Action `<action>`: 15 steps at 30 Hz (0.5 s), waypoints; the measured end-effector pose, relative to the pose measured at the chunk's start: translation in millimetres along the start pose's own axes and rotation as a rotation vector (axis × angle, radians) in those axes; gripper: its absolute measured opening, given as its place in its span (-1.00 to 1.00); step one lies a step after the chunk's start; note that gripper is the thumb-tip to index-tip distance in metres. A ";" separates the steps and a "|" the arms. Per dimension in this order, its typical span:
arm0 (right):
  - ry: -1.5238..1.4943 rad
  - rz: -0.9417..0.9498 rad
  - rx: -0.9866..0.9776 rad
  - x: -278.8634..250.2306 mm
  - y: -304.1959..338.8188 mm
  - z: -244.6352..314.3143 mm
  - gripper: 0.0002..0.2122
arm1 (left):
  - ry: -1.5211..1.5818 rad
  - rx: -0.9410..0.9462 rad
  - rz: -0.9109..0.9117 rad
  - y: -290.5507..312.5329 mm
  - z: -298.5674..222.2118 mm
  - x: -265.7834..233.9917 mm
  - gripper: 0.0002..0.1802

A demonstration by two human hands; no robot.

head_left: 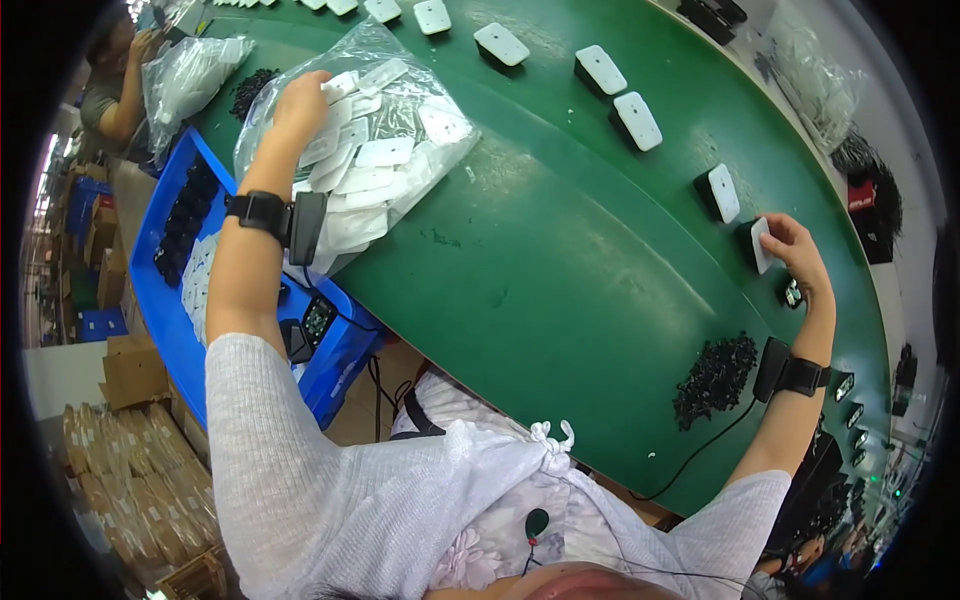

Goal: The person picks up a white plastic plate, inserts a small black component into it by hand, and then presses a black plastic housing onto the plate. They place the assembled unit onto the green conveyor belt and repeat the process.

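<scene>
Across the green, smooth-topped table (560, 290), a clear, crinkled plastic bag (432, 75) lies at the left end, full of flat white covers (385, 152) with rounded corners. The left hand (303, 105) is in the bag's mouth, fingers bent at a cover; I can't tell whether they are closed on it. Beside the near edge, a blue plastic bin (158, 310) holds black housings (186, 228), white pieces (198, 280) and a circuit board (320, 318). Towards the curved far edge at the right, the right hand (797, 250) grips a white-topped black case (761, 248). More boxy white-topped cases (637, 121) line that edge. Small black parts (715, 380) form a loose heap near the right corner.
</scene>
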State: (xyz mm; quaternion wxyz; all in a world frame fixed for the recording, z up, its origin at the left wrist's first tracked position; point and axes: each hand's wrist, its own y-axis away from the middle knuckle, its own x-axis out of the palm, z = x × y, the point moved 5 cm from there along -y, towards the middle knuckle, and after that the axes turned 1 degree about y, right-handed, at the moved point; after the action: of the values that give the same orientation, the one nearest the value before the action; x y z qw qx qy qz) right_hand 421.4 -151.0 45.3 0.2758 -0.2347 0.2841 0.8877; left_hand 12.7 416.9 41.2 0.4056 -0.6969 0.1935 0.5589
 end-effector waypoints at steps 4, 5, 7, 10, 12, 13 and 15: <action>0.147 -0.305 -0.110 -15.5 26.8 17.8 -0.69 | -0.052 -0.095 0.210 -14.8 -24.4 9.0 -0.63; 0.242 -0.475 -0.173 -23.2 39.5 23.9 -0.69 | -0.092 -0.122 0.249 -20.2 -25.6 12.8 -0.56; 0.143 -0.560 -0.218 -20.1 64.7 45.5 -0.72 | -0.194 -0.035 0.195 -21.7 -12.3 24.8 -0.57; 0.070 -0.617 -0.279 1.3 105.5 63.6 -0.76 | -0.227 0.007 0.127 -23.5 -3.8 36.1 -0.66; 0.097 -0.664 -0.283 15.0 139.1 65.2 -0.78 | -0.247 0.125 0.174 -24.2 2.9 29.8 -0.60; 0.143 -0.688 -0.283 25.0 154.1 69.5 -0.79 | -0.197 -0.048 0.158 -31.7 44.5 35.3 -0.53; 0.111 -0.739 -0.236 40.2 183.7 54.6 -0.83 | -0.249 0.134 0.110 -34.1 50.6 40.2 -0.52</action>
State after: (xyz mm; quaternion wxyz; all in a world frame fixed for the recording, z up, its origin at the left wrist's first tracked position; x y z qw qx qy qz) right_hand 263.0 -228.1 130.9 0.5322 -0.3989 0.0907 0.7412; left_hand 18.0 484.1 13.1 0.4409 -0.5819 0.2166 0.6481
